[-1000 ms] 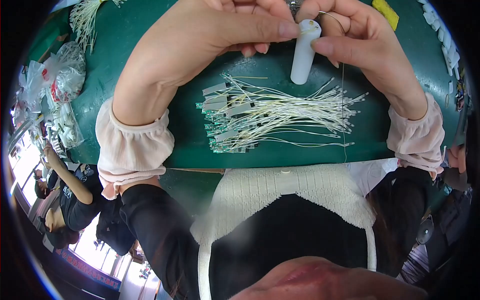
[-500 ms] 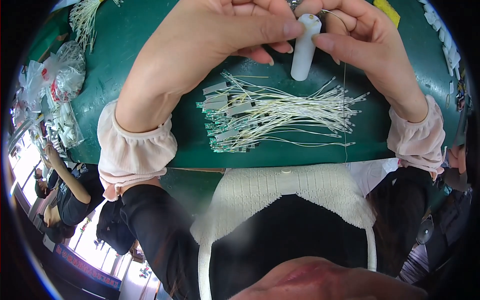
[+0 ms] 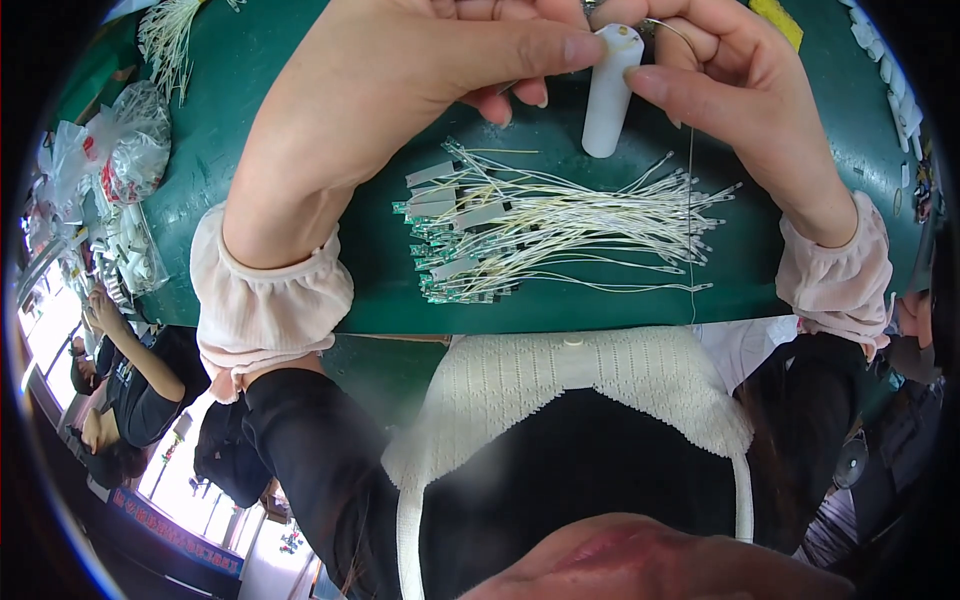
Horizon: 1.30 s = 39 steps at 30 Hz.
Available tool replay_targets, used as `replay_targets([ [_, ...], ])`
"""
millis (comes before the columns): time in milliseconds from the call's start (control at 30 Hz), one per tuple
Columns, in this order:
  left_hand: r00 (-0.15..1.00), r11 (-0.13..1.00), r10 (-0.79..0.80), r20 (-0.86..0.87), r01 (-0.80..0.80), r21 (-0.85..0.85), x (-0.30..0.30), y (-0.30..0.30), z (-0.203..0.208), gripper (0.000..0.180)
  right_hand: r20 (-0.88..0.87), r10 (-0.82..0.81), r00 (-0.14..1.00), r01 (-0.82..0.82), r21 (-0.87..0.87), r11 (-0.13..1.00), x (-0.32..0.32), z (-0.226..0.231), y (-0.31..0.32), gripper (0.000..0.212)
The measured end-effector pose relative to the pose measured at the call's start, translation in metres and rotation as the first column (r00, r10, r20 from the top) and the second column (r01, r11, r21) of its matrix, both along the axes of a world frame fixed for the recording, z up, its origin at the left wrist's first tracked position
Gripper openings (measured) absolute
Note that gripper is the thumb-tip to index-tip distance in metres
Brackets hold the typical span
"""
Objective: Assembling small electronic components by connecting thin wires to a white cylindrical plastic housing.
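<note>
A white candle-shaped cylinder (image 3: 608,100) hangs slightly tilted between my hands at the top of the view. My left hand (image 3: 500,50) is closed, its thumb tip pressed to the upper left edge of the cylinder. My right hand (image 3: 710,80) pinches the opposite side with its thumb, fingers curled behind. A thin wire (image 3: 675,32) arcs by the right fingers, and a fine thread (image 3: 690,190) hangs from below that hand. Small brownish spots show on the cylinder's upper end. Below lies a bundle of pale wires (image 3: 590,220) with small green circuit boards (image 3: 430,250).
The green table (image 3: 370,240) has another wire bundle (image 3: 175,40) at the far left. Clear plastic bags (image 3: 135,150) with white parts lie at the left edge. White pieces (image 3: 893,85) line the right edge, near a yellow item (image 3: 775,22). Another person (image 3: 150,385) sits at left.
My left hand has shifted slightly, its thumb higher and further right over the cylinder's top edge. The cylinder has risen a little; my right hand stays nearly still.
</note>
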<state>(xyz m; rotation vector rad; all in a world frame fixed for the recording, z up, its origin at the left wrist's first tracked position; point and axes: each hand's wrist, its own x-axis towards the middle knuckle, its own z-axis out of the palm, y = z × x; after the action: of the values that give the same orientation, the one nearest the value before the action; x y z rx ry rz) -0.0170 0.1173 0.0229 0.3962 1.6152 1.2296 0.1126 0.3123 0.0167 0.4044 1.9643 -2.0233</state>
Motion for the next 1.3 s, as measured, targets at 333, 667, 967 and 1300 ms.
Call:
replay_targets([
  [333, 0.956, 0.995, 0.07, 0.285, -0.088, 0.051, -0.007, 0.0, -0.011, 0.01, -0.033, 0.004, 0.999, -0.003, 0.027, 1.0, 0.002, -0.002, 0.001, 0.038],
  [667, 0.83, 0.978, 0.032, 0.556, -0.14, 0.153, -0.01, -0.005, -0.025, 0.01, -0.106, -0.056, 0.993, 0.066, 0.092, 0.994, 0.007, -0.005, -0.006, 0.037],
  [967, 0.818, 0.964, -0.024, 0.575, -0.133, 0.229, -0.008, -0.003, -0.029, 0.007, -0.244, 0.003, 0.97, 0.008, 0.045, 0.999, 0.01, -0.018, -0.004, 0.033],
  [1300, 0.899, 0.963, 0.058, 0.434, -0.165, 0.213, -0.006, 0.001, -0.031, 0.008, -0.284, -0.125, 0.951, 0.071, -0.194, 0.979, 0.013, -0.039, 0.002, 0.022],
])
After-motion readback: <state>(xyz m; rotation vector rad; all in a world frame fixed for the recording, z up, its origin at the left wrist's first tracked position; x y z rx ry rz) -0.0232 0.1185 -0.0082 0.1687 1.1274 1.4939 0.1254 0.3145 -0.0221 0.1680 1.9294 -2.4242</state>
